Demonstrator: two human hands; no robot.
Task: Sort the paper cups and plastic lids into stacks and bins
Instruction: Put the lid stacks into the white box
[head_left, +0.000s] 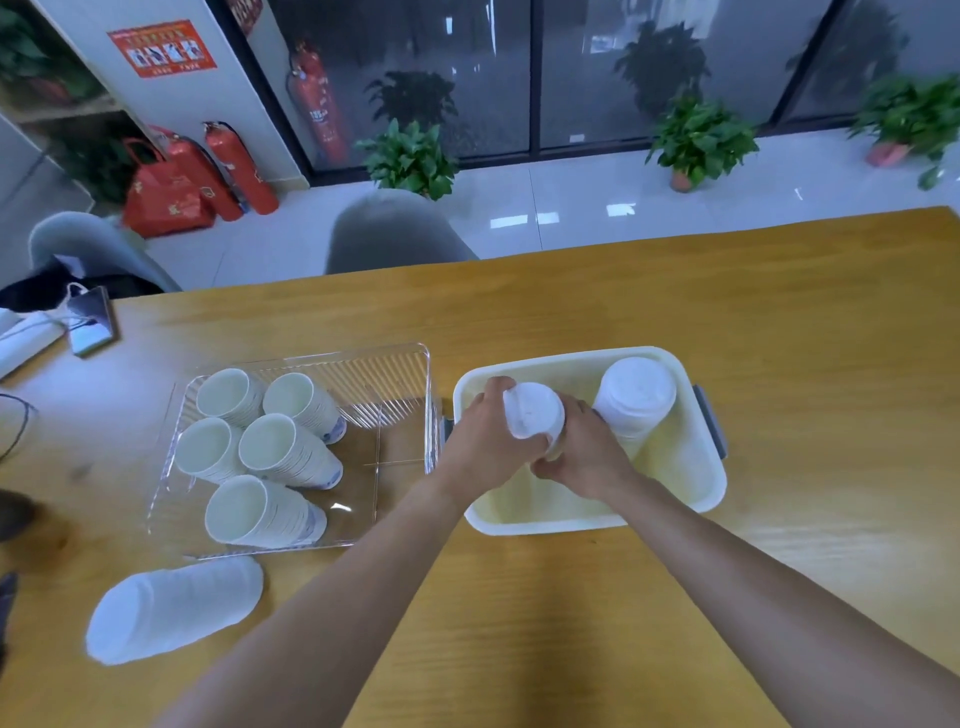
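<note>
Setting the lid stack into the bin

Both your left hand (485, 436) and right hand (587, 449) grip the white plastic lid stack (534, 411), upright over the cream plastic bin (711, 483); the standing stack (635, 397) is at 2 o'clock.

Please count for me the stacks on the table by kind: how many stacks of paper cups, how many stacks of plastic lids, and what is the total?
Paper cup stacks, lying in the clear bin: 5
Plastic lid stacks: 3 (held stack in both hands over the cream bin, standing stack inside it, lying stack on the table)
Total: 8 stacks
</note>
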